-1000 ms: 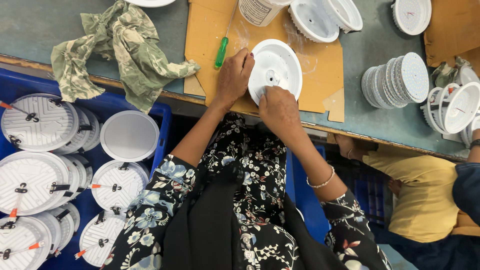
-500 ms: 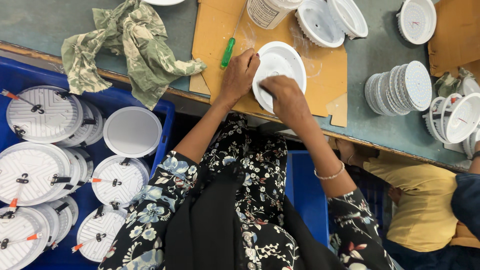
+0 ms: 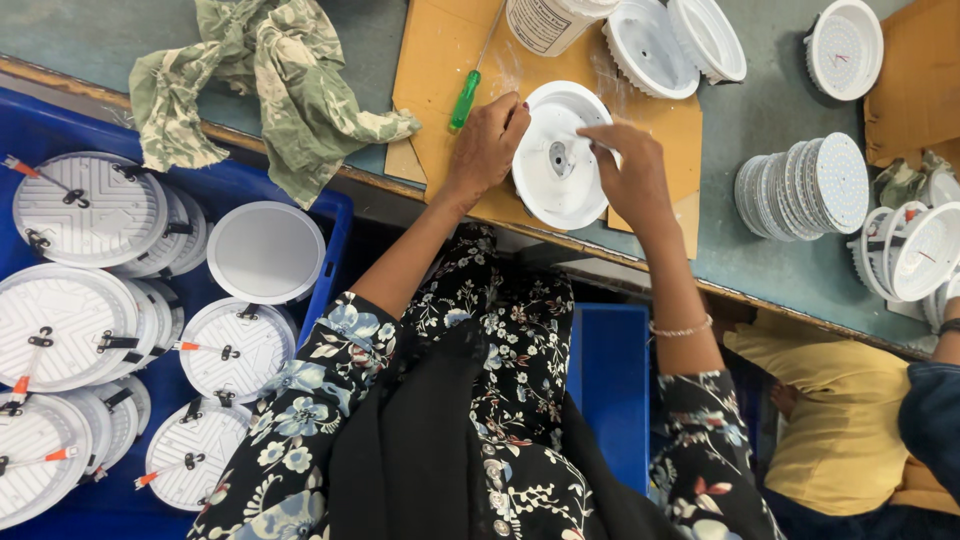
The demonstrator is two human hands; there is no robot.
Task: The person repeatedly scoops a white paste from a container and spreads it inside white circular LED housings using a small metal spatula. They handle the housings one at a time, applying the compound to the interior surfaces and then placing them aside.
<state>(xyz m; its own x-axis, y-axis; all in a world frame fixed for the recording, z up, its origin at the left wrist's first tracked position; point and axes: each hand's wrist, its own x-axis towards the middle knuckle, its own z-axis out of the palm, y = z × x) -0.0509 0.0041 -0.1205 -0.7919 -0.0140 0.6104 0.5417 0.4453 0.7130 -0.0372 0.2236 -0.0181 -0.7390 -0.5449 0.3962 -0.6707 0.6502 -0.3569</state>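
**Both hands on a white round lamp housing at the counter's edge**

The white round plastic lamp housing [image 3: 560,160] lies on a tan cardboard sheet [image 3: 440,50] near the front edge of the grey-green counter [image 3: 760,250], its hollow back facing up with a small opening at its middle. The left hand [image 3: 487,150] rests against the housing's left rim, fingers curled closed round the edge, so its grip holds the housing steady. The right hand [image 3: 632,175] reaches over the right rim with wrist bent; its fingertips [image 3: 592,135] are pinched together just above the housing's inner face, and whether they hold anything small cannot be told.

Just left of the left hand lies a green-handled screwdriver [image 3: 465,98] on the cardboard. Above it stands a white cylindrical container with a printed label [image 3: 545,22], cut off by the top of the view. Beside that are two more white housings [image 3: 675,45], leaning on each other.

To the right, a row of white dotted round discs [image 3: 805,190] stands on edge, with further white housings [image 3: 915,250] near the right border. A green patterned cloth [image 3: 270,90] lies crumpled at the counter's left. Below the counter, a blue plastic crate [image 3: 335,215] holds many white round panel lights with black clips and orange-tipped wires [image 3: 85,205].
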